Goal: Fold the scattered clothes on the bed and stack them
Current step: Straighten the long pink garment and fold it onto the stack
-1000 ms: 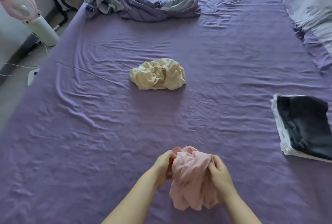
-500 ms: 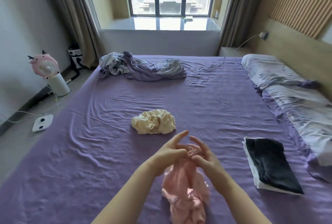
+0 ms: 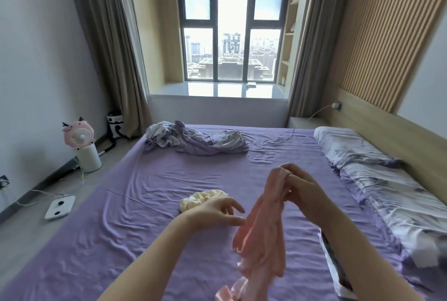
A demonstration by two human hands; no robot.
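My right hand [image 3: 298, 188] pinches the top of a pink garment [image 3: 262, 233] and holds it up above the purple bed [image 3: 135, 204]; the cloth hangs down in folds. My left hand [image 3: 217, 212] is beside the garment at mid height with fingers spread, its fingertips close to the cloth and gripping nothing. A crumpled cream garment [image 3: 200, 198] lies on the sheet just behind my left hand. A folded stack with a dark top [image 3: 335, 267] lies at the right, mostly hidden by my right forearm.
A crumpled grey and purple heap [image 3: 193, 141] lies at the bed's far left corner. Pillows [image 3: 377, 172] line the right side by the headboard. On the floor at the left stand a pink fan [image 3: 81, 142] and a white scale [image 3: 60, 207].
The view has tilted up from the bed to the window. My right hand has raised the pink garment by its top, and my left hand has let go and moved left and down.
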